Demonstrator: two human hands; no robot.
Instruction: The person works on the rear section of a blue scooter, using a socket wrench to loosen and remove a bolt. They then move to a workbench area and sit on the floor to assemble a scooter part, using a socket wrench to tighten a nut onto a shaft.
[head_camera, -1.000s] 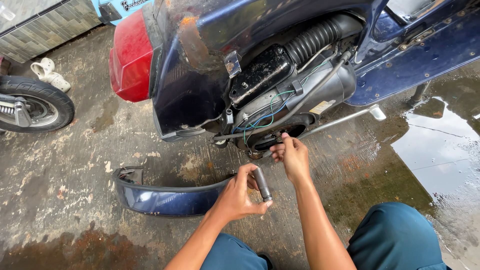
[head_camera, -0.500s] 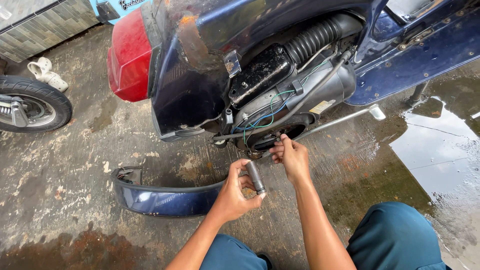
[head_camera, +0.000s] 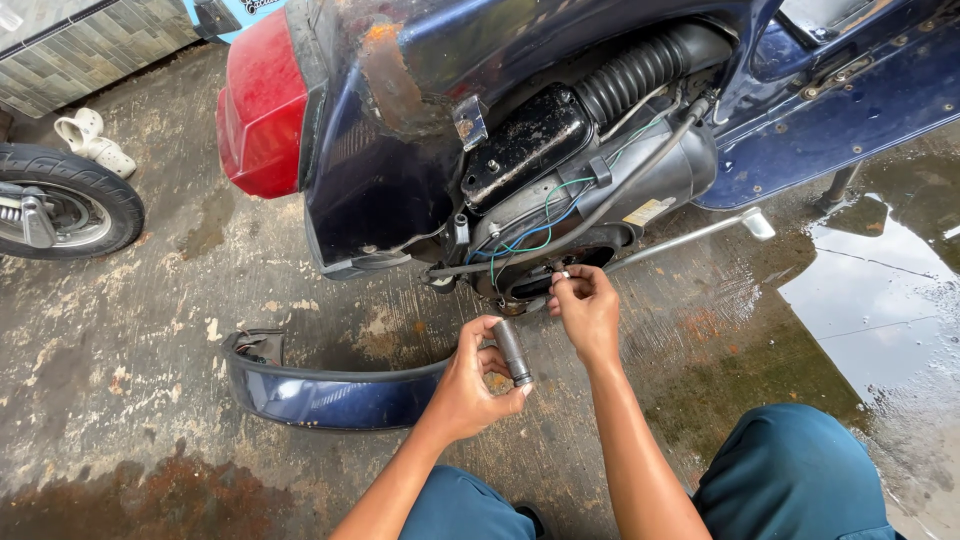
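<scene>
My left hand (head_camera: 470, 385) grips a short dark metal socket (head_camera: 511, 352), fingers closed around it, holding it upright above the concrete floor (head_camera: 150, 300) just short of the scooter's engine. My right hand (head_camera: 588, 310) is a little ahead and higher, its fingers pinched together on something small and pale at the underside of the engine (head_camera: 590, 190); it is too small for me to say what it is.

The two hands are near each other but apart. The socket is not on any fastener at this point.

Above the hands, the dark blue scooter (head_camera: 400, 150) stands with its side cover off, showing the black ribbed air hose (head_camera: 640, 70), a black box cover (head_camera: 525, 140) and loose green and blue wires (head_camera: 530, 235). The removed blue side panel (head_camera: 320, 395) lies on the floor to the left of my left hand. That suggests to me the stripping-down is done and the work at the engine is under way, not finished.

Further out: the red tail light (head_camera: 262, 105), another wheel (head_camera: 65, 200) at the left edge, a pair of pale sandals (head_camera: 92, 140), and a puddle (head_camera: 870, 290) on the right. My blue trouser knees (head_camera: 790, 475) show at the bottom.
</scene>
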